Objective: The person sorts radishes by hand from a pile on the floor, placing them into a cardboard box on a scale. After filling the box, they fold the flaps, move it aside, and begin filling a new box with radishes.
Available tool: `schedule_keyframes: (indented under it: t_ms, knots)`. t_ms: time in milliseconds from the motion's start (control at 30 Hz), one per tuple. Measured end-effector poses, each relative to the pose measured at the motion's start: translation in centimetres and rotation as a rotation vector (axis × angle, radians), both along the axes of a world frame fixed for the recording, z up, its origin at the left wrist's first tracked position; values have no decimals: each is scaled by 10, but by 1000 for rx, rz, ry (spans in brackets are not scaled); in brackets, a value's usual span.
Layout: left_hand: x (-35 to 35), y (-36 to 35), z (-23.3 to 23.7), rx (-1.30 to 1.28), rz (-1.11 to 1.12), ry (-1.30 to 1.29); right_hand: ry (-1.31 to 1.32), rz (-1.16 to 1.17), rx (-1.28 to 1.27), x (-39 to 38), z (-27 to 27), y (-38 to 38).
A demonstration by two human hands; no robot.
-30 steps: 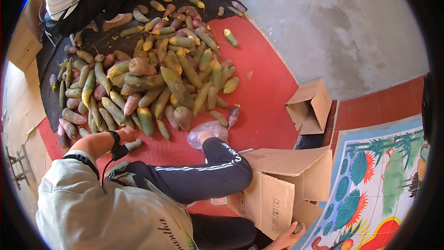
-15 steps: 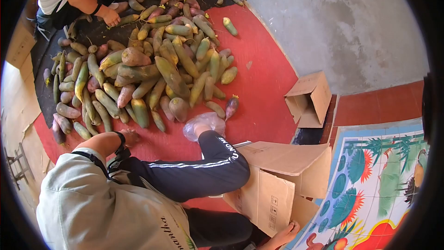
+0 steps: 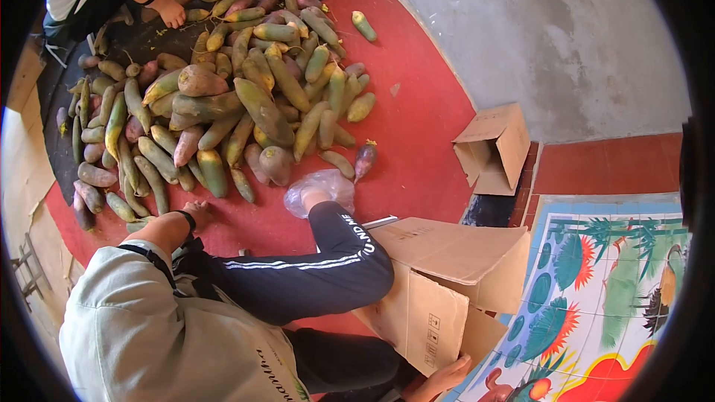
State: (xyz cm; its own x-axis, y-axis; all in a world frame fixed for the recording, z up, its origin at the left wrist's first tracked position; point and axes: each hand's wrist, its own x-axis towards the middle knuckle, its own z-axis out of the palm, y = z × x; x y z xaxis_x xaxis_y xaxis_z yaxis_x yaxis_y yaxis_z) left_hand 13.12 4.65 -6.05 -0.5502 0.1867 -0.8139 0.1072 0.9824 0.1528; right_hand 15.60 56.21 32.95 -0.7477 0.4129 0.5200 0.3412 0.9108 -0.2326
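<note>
My left hand (image 3: 197, 214), with a black band at the wrist, rests low over the red mat (image 3: 417, 89) beside the near edge of a heap of radishes (image 3: 261, 115). Its fingers look loosely spread, with nothing seen in them. At the lower right, my right hand (image 3: 445, 377) grips the lower edge of an open cardboard box (image 3: 417, 313). The box lies tilted by my bent leg, its flaps standing out. Clear plastic (image 3: 328, 186) wraps my foot, next to a single purple radish (image 3: 366, 160).
A co-worker's hand (image 3: 171, 12) touches the far left of the heap, over a black sheet (image 3: 63, 108). A smaller open cardboard box (image 3: 495, 145) stands at the right by a tiled step. Beyond are grey concrete floor (image 3: 551, 45) and a painted tile panel (image 3: 588, 290).
The whole view has shifted slightly, so the heap sits a little further left and up. My right hand stays at the box edge, and my left hand stays beside the heap.
</note>
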Motion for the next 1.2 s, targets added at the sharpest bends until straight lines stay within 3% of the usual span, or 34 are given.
schedule_keyframes:
  t_ms: [133, 233, 400, 533, 600, 700, 767, 833, 867, 967, 1000, 1100, 1200]
  knots:
    - [-6, 4, -9, -118, -107, -51, -15, 11, 21, 0, 2, -3]
    - [0, -6, -25, -123, -4, 34, -5, 21, 60, -2, 1, -4]
    - [6, -32, -39, -91, -141, -113, 5, -56, 68, -4, 1, -14]
    - [-8, -34, 19, -17, -62, -64, 27, -35, 48, -2, 1, -12]
    - [-27, -34, 52, 66, 210, -67, 35, -6, 45, -1, 0, -13]
    - [-48, -43, 74, 407, 455, 240, 39, -41, 92, -2, 4, -23]
    - [-69, -41, 94, 549, 463, 415, 46, -1, 93, -1, 8, -30]
    - [-90, -26, 167, 768, 729, 259, 85, 41, 179, -3, 13, -45]
    - [-95, -19, 182, 902, 802, 232, 118, 80, 270, -4, 16, -55]
    - [-101, 9, 222, 1310, 961, 93, 98, 180, 178, -3, 28, -90]
    - [-102, 17, 236, 1410, 934, -40, 103, 189, 174, -5, 30, -105]
    - [-96, 51, 273, 1580, 723, -157, 9, 524, -36, -7, 28, -133]
    - [-86, 86, 288, 1642, 551, -295, -136, 744, 71, -12, 29, -166]
